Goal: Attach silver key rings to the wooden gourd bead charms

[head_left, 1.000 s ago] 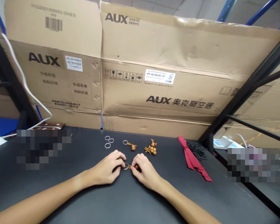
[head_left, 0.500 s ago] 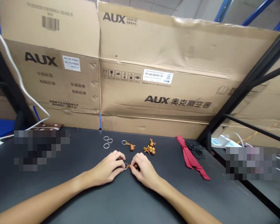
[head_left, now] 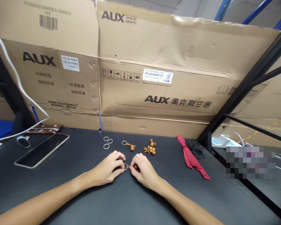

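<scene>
My left hand (head_left: 111,168) pinches a metal ring (head_left: 125,167) between thumb and fingers, close to the middle of the black table. Opposite it, my right hand (head_left: 144,170) is closed on a brown bead pendant (head_left: 136,167), partly hidden under the fingers. An orange cord runs between ring and pendant. Beyond my hands lies a ring (head_left: 124,142) joined by a cord to a bead pendant (head_left: 132,148). To its right is a small pile of bead pendants (head_left: 151,149). Three loose rings (head_left: 106,146) lie to the left.
Red ribbons (head_left: 193,159) and black cords (head_left: 196,150) lie at the right. A phone (head_left: 42,151) and a small shiny object (head_left: 23,142) are at the left. Cardboard (head_left: 154,93) stands along the back of the table (head_left: 121,203), between black frame bars.
The view has shifted very slightly. Both hands keep nearly the same grip and place. The phone and shiny object, blurred out before, are now visible.
</scene>
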`<state>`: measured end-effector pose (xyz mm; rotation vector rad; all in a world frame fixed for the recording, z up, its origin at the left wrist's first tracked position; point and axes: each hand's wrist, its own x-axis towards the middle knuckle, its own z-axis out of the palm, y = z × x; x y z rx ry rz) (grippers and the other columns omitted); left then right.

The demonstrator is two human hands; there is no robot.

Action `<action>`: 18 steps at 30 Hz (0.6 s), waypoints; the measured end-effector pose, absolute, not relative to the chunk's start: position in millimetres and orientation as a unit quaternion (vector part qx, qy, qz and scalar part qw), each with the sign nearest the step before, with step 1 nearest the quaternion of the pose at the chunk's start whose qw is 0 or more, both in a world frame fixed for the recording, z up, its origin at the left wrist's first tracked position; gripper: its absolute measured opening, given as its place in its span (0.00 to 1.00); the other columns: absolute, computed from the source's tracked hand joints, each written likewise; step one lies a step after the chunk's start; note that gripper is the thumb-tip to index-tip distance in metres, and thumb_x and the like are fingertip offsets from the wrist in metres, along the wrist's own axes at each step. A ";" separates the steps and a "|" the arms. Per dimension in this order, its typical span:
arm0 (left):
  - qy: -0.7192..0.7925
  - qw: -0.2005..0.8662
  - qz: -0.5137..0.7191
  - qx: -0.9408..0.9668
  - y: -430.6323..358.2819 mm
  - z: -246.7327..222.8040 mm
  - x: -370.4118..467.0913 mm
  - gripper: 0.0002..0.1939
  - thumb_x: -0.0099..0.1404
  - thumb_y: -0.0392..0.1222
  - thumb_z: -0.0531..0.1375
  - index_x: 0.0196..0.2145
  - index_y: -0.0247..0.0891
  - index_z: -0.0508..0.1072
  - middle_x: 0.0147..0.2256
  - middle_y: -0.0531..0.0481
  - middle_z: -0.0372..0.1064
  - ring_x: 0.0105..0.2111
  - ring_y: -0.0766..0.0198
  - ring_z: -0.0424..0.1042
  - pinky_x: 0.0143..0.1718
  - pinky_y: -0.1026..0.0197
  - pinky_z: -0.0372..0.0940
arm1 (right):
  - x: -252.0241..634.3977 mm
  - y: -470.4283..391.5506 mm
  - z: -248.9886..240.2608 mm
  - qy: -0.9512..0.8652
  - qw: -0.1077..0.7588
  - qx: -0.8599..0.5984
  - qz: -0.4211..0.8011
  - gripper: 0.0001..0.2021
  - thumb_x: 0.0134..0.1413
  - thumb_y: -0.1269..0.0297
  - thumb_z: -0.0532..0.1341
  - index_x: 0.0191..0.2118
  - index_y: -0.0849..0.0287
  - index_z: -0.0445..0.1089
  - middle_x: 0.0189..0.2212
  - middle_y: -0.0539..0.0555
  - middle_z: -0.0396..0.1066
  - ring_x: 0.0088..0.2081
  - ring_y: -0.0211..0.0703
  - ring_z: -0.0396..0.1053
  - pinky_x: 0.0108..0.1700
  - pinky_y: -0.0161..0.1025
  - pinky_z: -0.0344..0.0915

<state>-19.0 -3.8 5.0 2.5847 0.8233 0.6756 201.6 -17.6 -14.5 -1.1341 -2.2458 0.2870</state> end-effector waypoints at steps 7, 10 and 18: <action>0.282 0.179 0.238 0.912 -3.8 3.8 -19.0 0.06 0.69 0.34 0.55 0.34 0.38 0.70 0.46 0.45 0.64 0.45 0.58 0.65 0.49 0.56 0.63 | 199.0 -20.6 -14.5 -0.858 0.294 -0.404 0.118 0.06 0.56 0.74 0.58 0.31 0.57 0.63 0.32 0.51 0.67 0.35 0.42 0.62 0.40 0.40 0.59; 0.274 0.184 0.235 0.914 -3.8 6.3 -18.9 0.07 0.69 0.34 0.54 0.34 0.39 0.71 0.46 0.45 0.64 0.46 0.58 0.65 0.49 0.57 0.63 | 201.0 -16.7 -14.3 -0.844 0.292 -0.437 0.104 0.06 0.56 0.74 0.58 0.30 0.57 0.63 0.30 0.51 0.67 0.34 0.43 0.61 0.38 0.40 0.58; 0.302 0.175 0.227 0.909 -5.2 7.0 -18.5 0.01 0.66 0.37 0.59 0.35 0.39 0.70 0.47 0.46 0.64 0.46 0.57 0.65 0.49 0.57 0.64 | 199.2 -22.6 -11.9 -0.857 0.299 -0.403 0.119 0.06 0.55 0.74 0.58 0.30 0.57 0.63 0.31 0.51 0.66 0.35 0.43 0.62 0.40 0.41 0.60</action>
